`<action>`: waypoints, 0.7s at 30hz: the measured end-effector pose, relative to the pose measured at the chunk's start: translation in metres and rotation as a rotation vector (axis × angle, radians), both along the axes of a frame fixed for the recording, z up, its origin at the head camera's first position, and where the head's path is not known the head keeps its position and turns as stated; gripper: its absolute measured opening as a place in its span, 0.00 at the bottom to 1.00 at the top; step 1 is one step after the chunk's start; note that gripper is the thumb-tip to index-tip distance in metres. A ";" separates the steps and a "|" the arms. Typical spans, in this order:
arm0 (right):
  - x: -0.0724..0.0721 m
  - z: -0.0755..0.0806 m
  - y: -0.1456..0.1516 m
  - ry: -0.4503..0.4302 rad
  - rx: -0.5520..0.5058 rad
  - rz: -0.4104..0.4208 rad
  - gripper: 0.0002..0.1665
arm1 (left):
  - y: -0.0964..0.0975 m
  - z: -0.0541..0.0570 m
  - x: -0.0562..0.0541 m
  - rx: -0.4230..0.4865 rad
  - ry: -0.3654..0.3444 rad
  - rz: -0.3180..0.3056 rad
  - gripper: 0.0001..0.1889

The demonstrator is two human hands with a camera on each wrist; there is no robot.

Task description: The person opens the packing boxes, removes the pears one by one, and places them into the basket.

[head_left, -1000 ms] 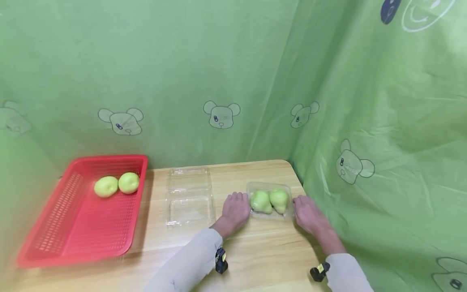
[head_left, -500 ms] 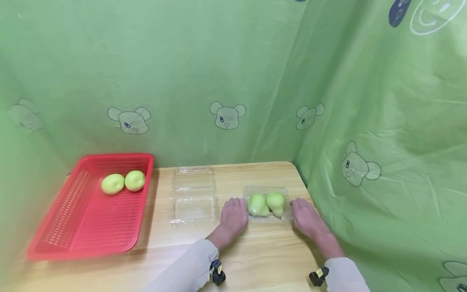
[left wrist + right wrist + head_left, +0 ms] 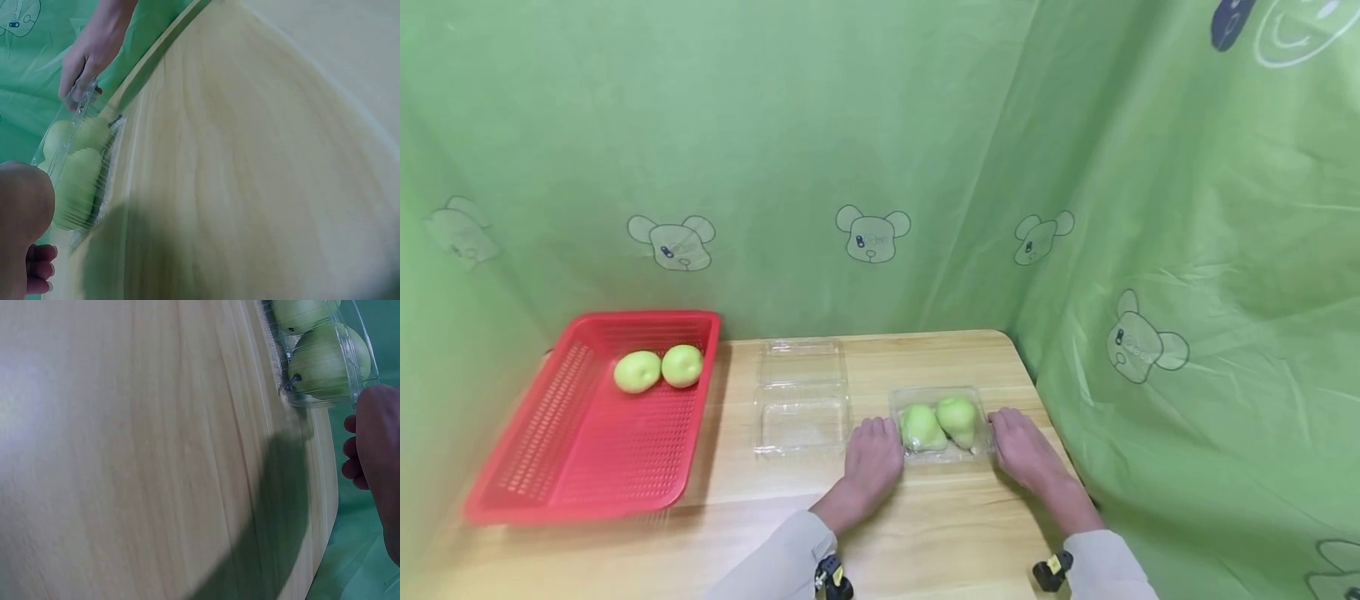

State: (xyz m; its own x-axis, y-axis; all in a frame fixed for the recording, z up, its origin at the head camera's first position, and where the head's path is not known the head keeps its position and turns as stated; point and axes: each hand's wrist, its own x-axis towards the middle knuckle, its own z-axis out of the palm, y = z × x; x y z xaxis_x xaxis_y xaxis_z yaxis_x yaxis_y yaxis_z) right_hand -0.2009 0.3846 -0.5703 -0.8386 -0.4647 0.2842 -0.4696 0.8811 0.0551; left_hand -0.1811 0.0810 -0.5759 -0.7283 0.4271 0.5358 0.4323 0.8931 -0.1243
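A clear plastic clamshell box with two green pears inside is held between my hands at the table's right part. My left hand grips its left end, fingers curled at the edge. At the opposite end my right hand pinches the box edge between thumb and curled fingers, as the left wrist view also shows. Ribbed clear plastic lies in front of the pears in that view. Dark stems show on a pear in the right wrist view, near the box's lower side.
An opened clear clamshell box lies on the wooden table, left of my left hand. Further left stands a red plastic basket with two green, round fruits in it. Green curtains hang behind and along the right side.
Both hands have shifted the box with the pears to the left and slightly nearer to me. The head view has turned a little to the left. The basket and opened box stay put.
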 end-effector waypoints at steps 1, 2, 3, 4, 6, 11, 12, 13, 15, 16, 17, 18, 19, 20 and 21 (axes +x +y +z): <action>0.000 0.000 -0.001 0.000 -0.001 0.003 0.13 | -0.001 0.000 0.001 -0.007 0.015 0.000 0.09; 0.001 0.000 -0.001 -0.003 -0.002 0.006 0.13 | -0.002 -0.001 0.003 -0.015 0.031 0.001 0.09; 0.001 0.000 -0.002 -0.004 -0.003 0.009 0.13 | -0.002 -0.001 0.004 -0.013 0.041 0.001 0.08; 0.002 0.000 -0.002 -0.004 0.000 0.011 0.13 | -0.003 -0.001 0.004 -0.005 0.048 0.003 0.07; 0.003 0.000 -0.003 -0.006 0.005 0.013 0.13 | -0.003 -0.001 0.006 0.015 0.055 0.005 0.05; 0.003 0.001 -0.004 0.004 0.020 0.019 0.12 | -0.001 -0.002 0.007 0.057 0.018 0.017 0.05; 0.003 0.001 -0.004 0.008 0.022 0.022 0.12 | 0.000 -0.001 0.007 0.074 -0.017 0.017 0.05; 0.003 0.001 -0.004 0.012 0.023 0.025 0.11 | 0.000 -0.001 0.007 0.092 -0.063 0.017 0.04; 0.002 0.001 -0.004 0.019 0.028 0.027 0.11 | 0.002 0.001 0.007 0.150 -0.197 0.016 0.03; 0.002 0.001 -0.004 0.023 0.028 0.027 0.10 | 0.003 0.002 0.007 0.196 -0.278 0.014 0.03; 0.002 0.000 -0.003 0.026 0.028 0.028 0.10 | 0.003 0.003 0.007 0.250 -0.363 0.017 0.04; 0.001 0.000 -0.003 0.029 0.026 0.028 0.09 | 0.004 0.005 0.008 0.309 -0.449 0.021 0.05; 0.001 0.000 -0.003 0.033 0.025 0.029 0.09 | 0.004 0.007 0.008 0.369 -0.528 0.028 0.06; 0.001 -0.001 -0.002 0.036 0.024 0.028 0.09 | 0.004 0.008 0.008 0.431 -0.599 0.032 0.07; 0.000 -0.001 -0.002 0.039 0.022 0.029 0.09 | 0.004 0.011 0.009 0.497 -0.660 0.034 0.09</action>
